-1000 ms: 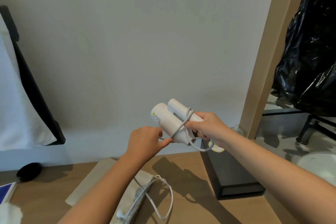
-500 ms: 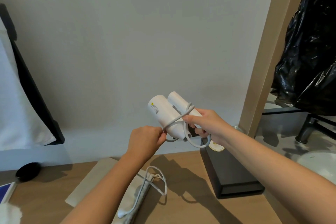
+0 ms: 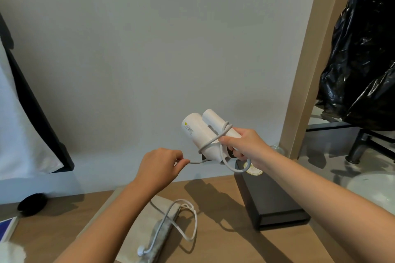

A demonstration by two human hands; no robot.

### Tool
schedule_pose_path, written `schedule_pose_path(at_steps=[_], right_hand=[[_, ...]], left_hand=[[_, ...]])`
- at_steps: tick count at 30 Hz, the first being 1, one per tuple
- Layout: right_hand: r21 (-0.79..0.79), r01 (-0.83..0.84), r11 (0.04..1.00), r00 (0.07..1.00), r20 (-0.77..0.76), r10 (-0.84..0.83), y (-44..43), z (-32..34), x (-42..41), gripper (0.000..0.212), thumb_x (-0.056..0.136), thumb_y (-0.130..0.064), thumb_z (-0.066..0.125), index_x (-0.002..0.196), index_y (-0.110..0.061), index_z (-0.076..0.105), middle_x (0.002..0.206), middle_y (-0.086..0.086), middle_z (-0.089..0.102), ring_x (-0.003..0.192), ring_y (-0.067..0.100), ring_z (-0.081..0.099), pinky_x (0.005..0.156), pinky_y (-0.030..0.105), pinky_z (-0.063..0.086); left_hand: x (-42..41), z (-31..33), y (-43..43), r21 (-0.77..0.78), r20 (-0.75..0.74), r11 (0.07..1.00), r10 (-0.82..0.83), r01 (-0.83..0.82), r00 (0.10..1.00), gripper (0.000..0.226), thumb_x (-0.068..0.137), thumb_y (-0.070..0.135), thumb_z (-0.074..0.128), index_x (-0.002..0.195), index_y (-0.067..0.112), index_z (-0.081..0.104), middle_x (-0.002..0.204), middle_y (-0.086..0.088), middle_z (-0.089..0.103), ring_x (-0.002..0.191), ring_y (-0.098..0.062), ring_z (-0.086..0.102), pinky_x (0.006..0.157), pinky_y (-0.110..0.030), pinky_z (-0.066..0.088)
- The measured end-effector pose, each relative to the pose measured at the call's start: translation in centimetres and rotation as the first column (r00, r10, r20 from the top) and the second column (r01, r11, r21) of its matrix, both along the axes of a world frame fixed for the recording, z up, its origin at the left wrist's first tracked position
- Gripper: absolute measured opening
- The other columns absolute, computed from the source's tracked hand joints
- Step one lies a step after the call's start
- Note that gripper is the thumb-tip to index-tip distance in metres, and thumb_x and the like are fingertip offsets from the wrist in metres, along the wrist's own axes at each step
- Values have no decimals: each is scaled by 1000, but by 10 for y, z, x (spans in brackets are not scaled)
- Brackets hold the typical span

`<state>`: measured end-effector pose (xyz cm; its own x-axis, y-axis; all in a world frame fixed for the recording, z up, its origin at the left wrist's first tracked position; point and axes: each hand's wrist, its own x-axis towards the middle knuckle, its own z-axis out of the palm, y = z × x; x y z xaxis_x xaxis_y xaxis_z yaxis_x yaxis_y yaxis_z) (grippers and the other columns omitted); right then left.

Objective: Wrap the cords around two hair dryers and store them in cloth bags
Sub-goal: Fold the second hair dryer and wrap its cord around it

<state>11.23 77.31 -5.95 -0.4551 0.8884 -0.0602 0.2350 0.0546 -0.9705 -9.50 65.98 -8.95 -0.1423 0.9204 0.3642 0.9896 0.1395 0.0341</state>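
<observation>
Right hand [image 3: 245, 147], right of frame centre, is closed around the folded white hair dryer [image 3: 205, 134], holding it in the air in front of the wall. Grey cord [image 3: 215, 137] crosses the dryer body in loops, one slack loop hanging below the hand. Left hand [image 3: 160, 166], lower centre, pinches the free run of that cord between thumb and fingers (cord taut toward the dryer). Below, on the wooden desk [image 3: 224, 241], a cloth bag [image 3: 162, 235] lies flat with its white drawstring [image 3: 188, 220] looped loose. A black box [image 3: 271, 200] sits on the desk at lower right.
</observation>
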Motion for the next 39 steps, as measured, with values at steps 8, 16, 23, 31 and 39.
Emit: schedule_pose_path(at_steps=[8, 16, 23, 31, 39], right_hand=[[335, -157, 929, 956, 289, 57, -6, -19, -9, 33, 83, -26, 73, 115, -30, 66, 96, -6, 66, 86, 12, 62, 72, 28, 55], [462, -427, 777, 780, 624, 58, -10, -20, -20, 47, 82, -36, 69, 128, -31, 58, 104, -2, 70, 87, 19, 64, 72, 35, 56], [407, -663, 629, 554, 831, 47, -22, -21, -17, 28, 82, -37, 64, 108, -28, 58, 73, -12, 50, 77, 19, 57, 58, 31, 43], [428, -714, 554, 572, 813, 110, -30, -30, 2, 47, 83, -39, 62, 129, -37, 50, 90, -4, 66, 79, 19, 59, 67, 35, 53], [529, -666, 526, 692, 702, 169, -42, -19, 15, 59, 83, -49, 66, 135, -41, 40, 102, -5, 69, 88, 18, 63, 73, 40, 54]], left_hand=[[11, 22, -9, -66, -90, 996, -68, 62, 994, 37, 94, 53, 45, 69, 24, 45, 63, 8, 47, 65, -15, 46, 47, -22, 21], [16, 45, -10, -88, -49, 986, -148, 143, 988, 43, 86, 54, 55, 60, 20, 46, 54, 6, 48, 52, -9, 41, 48, -26, 29], [15, 70, -3, -20, -32, 959, -282, 281, 959, 49, 82, 59, 60, 58, 18, 45, 48, 4, 42, 48, -12, 40, 48, -26, 27], [-4, 73, 12, -3, 111, 953, -302, 304, 947, 46, 80, 56, 64, 60, 17, 52, 50, 6, 48, 49, -11, 41, 50, -26, 32], [-26, 39, 26, -69, 542, 937, -252, 342, 802, 41, 86, 36, 67, 55, 19, 47, 44, 13, 37, 48, -4, 32, 54, -24, 29]])
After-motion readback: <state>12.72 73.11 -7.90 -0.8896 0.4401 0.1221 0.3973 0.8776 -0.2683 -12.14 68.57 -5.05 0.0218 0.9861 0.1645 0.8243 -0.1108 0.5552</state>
